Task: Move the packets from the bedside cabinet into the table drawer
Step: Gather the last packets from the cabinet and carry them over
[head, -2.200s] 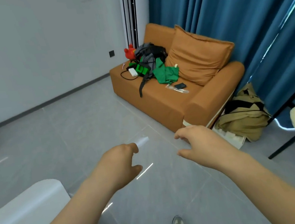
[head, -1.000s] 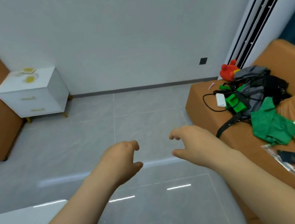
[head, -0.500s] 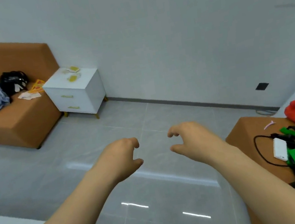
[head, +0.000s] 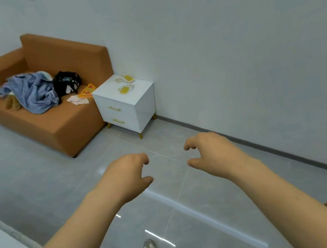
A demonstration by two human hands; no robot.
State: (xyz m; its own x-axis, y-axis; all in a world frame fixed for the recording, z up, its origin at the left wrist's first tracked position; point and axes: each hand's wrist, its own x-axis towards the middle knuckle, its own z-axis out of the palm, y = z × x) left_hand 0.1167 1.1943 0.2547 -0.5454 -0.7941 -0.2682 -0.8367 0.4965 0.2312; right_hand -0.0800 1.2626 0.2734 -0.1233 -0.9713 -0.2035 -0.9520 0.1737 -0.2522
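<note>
Packets (head: 127,83) lie on the cabinet (head: 143,104), far beyond the fingers (head: 188,145).

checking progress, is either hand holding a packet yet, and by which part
Nothing is held: left hand and right hand hang empty; the packets lie on the bedside cabinet.

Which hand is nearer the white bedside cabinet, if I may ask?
Left. The left hand is almost in line with the cabinet, well short; the right hand sits further right.
</note>
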